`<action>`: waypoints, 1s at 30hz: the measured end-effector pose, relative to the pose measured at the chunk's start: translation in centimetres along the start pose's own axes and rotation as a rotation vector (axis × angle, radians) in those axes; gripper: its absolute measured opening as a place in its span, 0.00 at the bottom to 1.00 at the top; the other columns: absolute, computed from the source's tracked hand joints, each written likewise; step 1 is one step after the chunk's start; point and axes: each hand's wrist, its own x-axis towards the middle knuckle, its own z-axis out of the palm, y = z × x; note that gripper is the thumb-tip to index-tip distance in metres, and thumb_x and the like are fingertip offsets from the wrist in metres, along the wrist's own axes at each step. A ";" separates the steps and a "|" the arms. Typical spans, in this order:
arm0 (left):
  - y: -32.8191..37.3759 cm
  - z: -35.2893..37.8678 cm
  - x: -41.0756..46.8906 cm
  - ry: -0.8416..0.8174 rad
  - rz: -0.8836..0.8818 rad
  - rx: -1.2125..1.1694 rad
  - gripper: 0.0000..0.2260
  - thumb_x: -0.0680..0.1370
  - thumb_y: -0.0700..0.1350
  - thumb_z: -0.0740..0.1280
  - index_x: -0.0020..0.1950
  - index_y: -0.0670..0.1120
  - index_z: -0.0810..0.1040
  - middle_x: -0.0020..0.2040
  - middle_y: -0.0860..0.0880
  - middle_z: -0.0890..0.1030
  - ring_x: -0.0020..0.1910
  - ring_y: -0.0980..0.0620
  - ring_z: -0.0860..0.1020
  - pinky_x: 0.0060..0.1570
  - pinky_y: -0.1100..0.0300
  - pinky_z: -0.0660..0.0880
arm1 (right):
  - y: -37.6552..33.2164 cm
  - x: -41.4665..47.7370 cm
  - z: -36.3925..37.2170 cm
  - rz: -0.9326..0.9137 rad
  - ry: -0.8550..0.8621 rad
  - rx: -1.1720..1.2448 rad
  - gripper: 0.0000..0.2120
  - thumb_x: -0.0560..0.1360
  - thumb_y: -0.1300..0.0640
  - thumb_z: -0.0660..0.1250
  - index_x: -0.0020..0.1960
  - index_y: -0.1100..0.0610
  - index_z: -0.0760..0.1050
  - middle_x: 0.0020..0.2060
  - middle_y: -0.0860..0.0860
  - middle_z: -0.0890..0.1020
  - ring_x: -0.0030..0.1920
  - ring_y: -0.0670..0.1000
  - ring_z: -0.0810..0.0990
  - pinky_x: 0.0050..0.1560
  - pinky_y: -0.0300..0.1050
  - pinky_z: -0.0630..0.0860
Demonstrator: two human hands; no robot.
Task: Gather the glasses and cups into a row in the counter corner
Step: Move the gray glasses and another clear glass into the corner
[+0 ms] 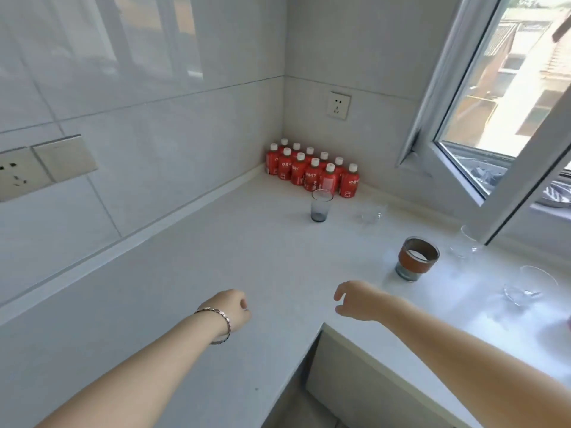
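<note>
A grey tinted glass (320, 206) stands upright on the white counter (216, 273), just in front of the corner. A small clear glass (372, 213) sits to its right. Nearer me stands a cup with a brown band (416, 258). Two clear glasses, one under the window frame (467, 244) and one at the right (529, 285), stand along the sill side. My left hand (230, 308), with a bracelet on its wrist, hovers over the counter with fingers curled under, holding nothing. My right hand (355, 299) hangs loosely curled and empty, left of the banded cup.
Several red bottles with white caps (312, 171) fill the counter corner. An open window sash (482, 168) juts in over the right side. Wall sockets (339, 105) sit above the corner and on the left wall (18, 174). The counter's inner edge (321, 327) drops off below my right hand.
</note>
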 end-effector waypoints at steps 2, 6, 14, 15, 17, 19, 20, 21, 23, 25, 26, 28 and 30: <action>3.6 0.5 1.8 -0.010 0.022 0.012 0.09 0.76 0.46 0.60 0.53 0.48 0.76 0.55 0.49 0.79 0.49 0.49 0.74 0.57 0.58 0.73 | 3.7 0.6 -1.4 0.034 0.017 0.022 0.17 0.76 0.53 0.62 0.64 0.54 0.73 0.61 0.52 0.77 0.60 0.54 0.76 0.58 0.45 0.73; 10.1 0.6 5.9 -0.018 0.062 0.043 0.12 0.75 0.46 0.61 0.56 0.47 0.77 0.58 0.49 0.79 0.56 0.48 0.78 0.57 0.58 0.74 | 10.0 2.3 -3.8 0.094 0.034 0.031 0.17 0.75 0.53 0.62 0.64 0.53 0.72 0.59 0.52 0.79 0.58 0.54 0.78 0.52 0.43 0.73; 18.3 -1.3 17.8 0.068 0.180 0.072 0.10 0.76 0.44 0.61 0.56 0.48 0.76 0.61 0.47 0.76 0.58 0.46 0.77 0.56 0.57 0.73 | 16.1 9.4 -9.6 0.153 0.042 0.020 0.18 0.76 0.52 0.61 0.65 0.52 0.71 0.60 0.52 0.78 0.53 0.52 0.75 0.51 0.43 0.70; 19.2 -1.8 19.8 0.076 0.178 0.060 0.15 0.76 0.45 0.61 0.63 0.47 0.72 0.66 0.46 0.72 0.61 0.46 0.75 0.59 0.55 0.72 | 16.5 10.5 -10.6 0.167 0.065 0.025 0.18 0.76 0.52 0.61 0.65 0.51 0.71 0.60 0.51 0.78 0.55 0.53 0.75 0.51 0.42 0.70; 21.1 -3.0 23.7 0.105 0.175 0.018 0.24 0.76 0.47 0.63 0.71 0.46 0.63 0.71 0.44 0.64 0.66 0.45 0.71 0.63 0.52 0.71 | 17.2 12.9 -12.7 0.181 0.098 0.032 0.17 0.77 0.52 0.61 0.65 0.51 0.71 0.59 0.50 0.78 0.62 0.52 0.74 0.55 0.41 0.70; 22.7 -4.3 27.4 0.139 0.169 -0.047 0.32 0.74 0.49 0.67 0.74 0.45 0.56 0.73 0.44 0.60 0.70 0.44 0.66 0.66 0.50 0.69 | 17.6 15.2 -14.7 0.178 0.099 0.061 0.17 0.77 0.53 0.61 0.65 0.52 0.71 0.58 0.49 0.80 0.61 0.51 0.75 0.55 0.41 0.71; 23.4 -4.8 29.2 0.148 0.164 -0.070 0.36 0.72 0.50 0.68 0.75 0.45 0.53 0.75 0.44 0.58 0.72 0.44 0.64 0.67 0.50 0.68 | 17.7 16.4 -15.5 0.180 0.091 0.072 0.17 0.77 0.53 0.61 0.65 0.52 0.71 0.58 0.50 0.80 0.60 0.51 0.77 0.56 0.41 0.72; 23.9 -5.3 30.9 0.150 0.157 -0.076 0.40 0.71 0.51 0.70 0.75 0.45 0.50 0.76 0.45 0.55 0.73 0.44 0.61 0.68 0.50 0.67 | 17.9 17.6 -16.3 0.183 0.082 0.078 0.17 0.77 0.53 0.61 0.65 0.53 0.71 0.58 0.50 0.81 0.59 0.51 0.78 0.56 0.42 0.73; 24.6 -5.8 34.4 0.128 0.131 -0.055 0.46 0.69 0.53 0.72 0.76 0.44 0.45 0.78 0.46 0.49 0.76 0.44 0.57 0.70 0.49 0.64 | 18.2 20.1 -17.3 0.195 0.074 0.082 0.17 0.78 0.53 0.60 0.66 0.53 0.70 0.58 0.50 0.81 0.58 0.52 0.79 0.56 0.43 0.74; 24.8 -5.7 37.3 0.069 0.096 -0.061 0.49 0.68 0.54 0.73 0.77 0.45 0.43 0.78 0.46 0.48 0.76 0.45 0.57 0.70 0.49 0.64 | 18.5 22.3 -17.9 0.222 0.079 0.099 0.18 0.78 0.52 0.60 0.67 0.53 0.69 0.61 0.50 0.78 0.60 0.52 0.77 0.58 0.44 0.73; 24.7 -5.3 38.4 0.037 0.084 -0.083 0.49 0.67 0.54 0.74 0.77 0.45 0.45 0.78 0.46 0.51 0.75 0.45 0.60 0.69 0.49 0.66 | 18.6 23.3 -18.1 0.237 0.091 0.111 0.19 0.78 0.53 0.60 0.68 0.53 0.68 0.62 0.51 0.77 0.61 0.53 0.76 0.58 0.45 0.73; 24.3 -4.5 39.8 0.030 0.084 -0.123 0.45 0.67 0.53 0.73 0.76 0.45 0.52 0.75 0.46 0.58 0.70 0.46 0.67 0.65 0.49 0.71 | 18.8 25.2 -18.5 0.256 0.148 0.126 0.22 0.77 0.52 0.61 0.70 0.53 0.65 0.65 0.51 0.73 0.63 0.53 0.75 0.59 0.45 0.73; 23.8 -3.7 40.3 0.077 0.095 -0.154 0.40 0.67 0.53 0.74 0.73 0.45 0.58 0.72 0.47 0.63 0.66 0.45 0.72 0.59 0.51 0.74 | 18.9 27.0 -18.9 0.253 0.229 0.131 0.26 0.76 0.50 0.63 0.72 0.53 0.62 0.67 0.52 0.70 0.66 0.53 0.71 0.60 0.45 0.72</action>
